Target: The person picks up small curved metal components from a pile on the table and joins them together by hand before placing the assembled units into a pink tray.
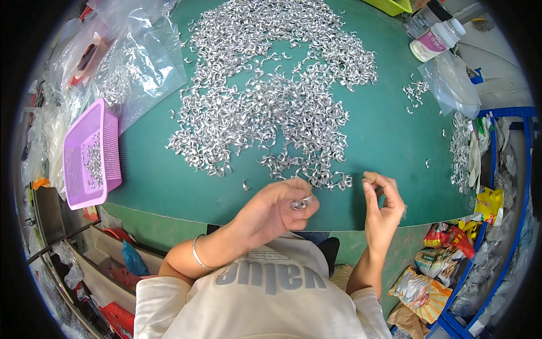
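A large heap of small silver crescent-shaped metal pieces is spread over the green tabletop. My left hand is at the near edge of the table, palm turned up, its fingers curled around a few silver metal pieces. To the right of the heap's near end is my right hand, thumb and forefinger brought together in a pinch. Whatever lies between those fingertips, if anything, is too small to make out. One loose piece rests on the table just beyond my left hand.
On the left stands a purple plastic basket with some metal pieces inside, beside clear plastic bags. A white bottle and a dark-lidded jar stand at the far right. Blue rack bars and colourful packets lie beyond the table's right side.
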A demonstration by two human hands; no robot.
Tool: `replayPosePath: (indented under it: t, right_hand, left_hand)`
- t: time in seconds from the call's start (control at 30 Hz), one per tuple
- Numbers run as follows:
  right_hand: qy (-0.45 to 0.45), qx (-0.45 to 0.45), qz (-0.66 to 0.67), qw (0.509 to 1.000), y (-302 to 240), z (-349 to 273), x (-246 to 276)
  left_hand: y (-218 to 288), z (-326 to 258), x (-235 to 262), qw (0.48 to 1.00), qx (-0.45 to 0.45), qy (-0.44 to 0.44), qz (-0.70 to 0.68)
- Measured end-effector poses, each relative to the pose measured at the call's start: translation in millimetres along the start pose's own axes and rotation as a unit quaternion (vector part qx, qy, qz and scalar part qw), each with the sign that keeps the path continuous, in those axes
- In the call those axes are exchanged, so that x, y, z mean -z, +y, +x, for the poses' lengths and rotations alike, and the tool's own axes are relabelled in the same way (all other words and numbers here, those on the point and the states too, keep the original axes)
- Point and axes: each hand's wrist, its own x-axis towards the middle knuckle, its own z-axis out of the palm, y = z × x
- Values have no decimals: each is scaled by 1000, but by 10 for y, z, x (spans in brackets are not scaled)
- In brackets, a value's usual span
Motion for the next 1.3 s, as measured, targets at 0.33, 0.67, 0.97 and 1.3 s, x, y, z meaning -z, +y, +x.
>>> replayPosePath:
  t: [0.33, 0.67, 0.97, 1.3]
  right_hand:
    - [-68, 102, -182, 976, 109, -21, -57]
    - [-91, 78, 124, 985, -113, -84, -94]
    - [-87, 91, 133, 983, -314, -203, -155]
    - [-108, 23, 234, 966, -295, -251, -145]
  left_hand:
    - [-45, -11, 51, 973, -104, 80, 190]
    - [-104, 35, -72, 915, -115, 134, 362]
    - [-157, 14, -110, 879, -224, 93, 410]
    - [-163, -46, -139, 860, -259, 69, 434]
